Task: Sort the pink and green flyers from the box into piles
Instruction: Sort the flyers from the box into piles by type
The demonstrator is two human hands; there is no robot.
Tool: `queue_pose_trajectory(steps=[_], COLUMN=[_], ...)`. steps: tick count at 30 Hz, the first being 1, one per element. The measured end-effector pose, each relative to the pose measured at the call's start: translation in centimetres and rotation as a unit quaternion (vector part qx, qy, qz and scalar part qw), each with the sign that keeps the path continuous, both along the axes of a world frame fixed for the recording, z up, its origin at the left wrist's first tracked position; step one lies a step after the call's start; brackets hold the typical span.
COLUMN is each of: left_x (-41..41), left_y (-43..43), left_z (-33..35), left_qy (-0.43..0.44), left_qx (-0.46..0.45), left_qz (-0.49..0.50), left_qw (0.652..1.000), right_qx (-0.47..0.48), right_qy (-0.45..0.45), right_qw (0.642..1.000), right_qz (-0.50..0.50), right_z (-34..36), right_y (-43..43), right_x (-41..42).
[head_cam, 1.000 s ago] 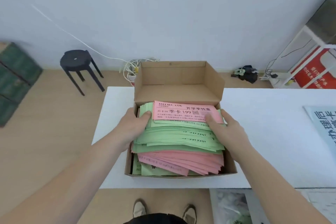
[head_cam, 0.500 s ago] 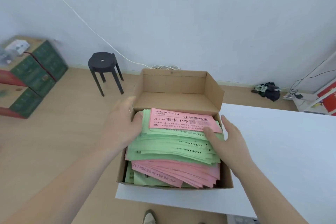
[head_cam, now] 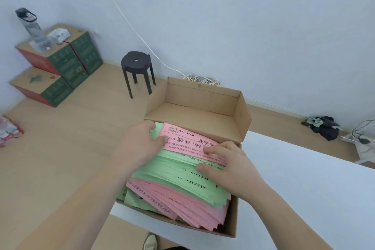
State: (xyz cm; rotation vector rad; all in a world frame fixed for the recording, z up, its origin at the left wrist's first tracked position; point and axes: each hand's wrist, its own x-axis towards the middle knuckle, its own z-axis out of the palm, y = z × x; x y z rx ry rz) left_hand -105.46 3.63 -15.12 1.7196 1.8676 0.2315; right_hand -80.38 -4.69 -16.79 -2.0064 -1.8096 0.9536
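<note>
DESK: What does the head camera show?

PHOTOGRAPHER: A person's two bare hands in an open brown cardboard box [head_cam: 205, 107] standing at the left end of a white table [head_cam: 304, 180]. The box holds a flyer stack [head_cam: 188, 186]. One pink printed paper flyer [head_cam: 186, 138] lies on top, a thick band of green paper flyers [head_cam: 168, 170] sits beneath it, and lower pink flyers [head_cam: 190, 207] fan out at the near end.

DESK: And the grip on each side?

PHOTOGRAPHER: The left hand [head_cam: 140, 144] curls its fingers round the stack's left edge, thumb laid on the pink top sheet. That grip is closed on the paper, apparently to steady or lift the bundle. The right hand [head_cam: 229, 166] lies bent over the pink flyer's right end, thumb on the green sheets below. Whether that grip has pinched anything cannot be told.

DESK: How far along is the sorting?

PHOTOGRAPHER: Barely begun, by the look of it. Every flyer in view is in the box. The table's white top to the right seems the natural place for piles.

DESK: Background?

PHOTOGRAPHER: A black round plastic stool [head_cam: 136, 63] and stacked green-and-red cartons [head_cam: 67, 63] on the wooden floor.
</note>
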Motion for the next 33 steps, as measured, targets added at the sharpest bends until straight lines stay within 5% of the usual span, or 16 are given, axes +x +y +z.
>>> queue_pose_trajectory(steps=[4,13,19,24,28,33], left_x=[0.9,-0.7,-0.7,0.0,0.2,-1.0], left_y=[-0.9,-1.7,-1.0,-1.0,-1.7,-3.1], left_z=[0.7,0.8,1.3,2.0,2.5,2.5], left_qy=[0.005,-0.155,-0.299,-0.377,-0.386,-0.380], left_qx=[0.004,0.024,-0.160,-0.153,-0.104,-0.074], left_qz=[0.021,0.070,0.116,0.146,0.117,0.084], left_qw=[1.000,0.985,0.933,0.902,0.909,0.918], right_qx=[-0.012,-0.010,-0.005,0.030,0.061,0.106], right_qy=[0.003,0.003,0.112,0.139,0.198,0.105], right_qw=[0.999,1.000,0.992,0.987,0.973,0.983], right_qz=[0.032,0.002,-0.065,-0.080,-0.106,-0.109], right_z=[0.2,0.1,-1.1,-1.6,-1.1,-0.2], right_y=[0.6,-0.1,-0.8,-1.8,-2.5,-2.6], right_x=[1.0,0.5,-1.0,-1.5,-1.8,-1.4])
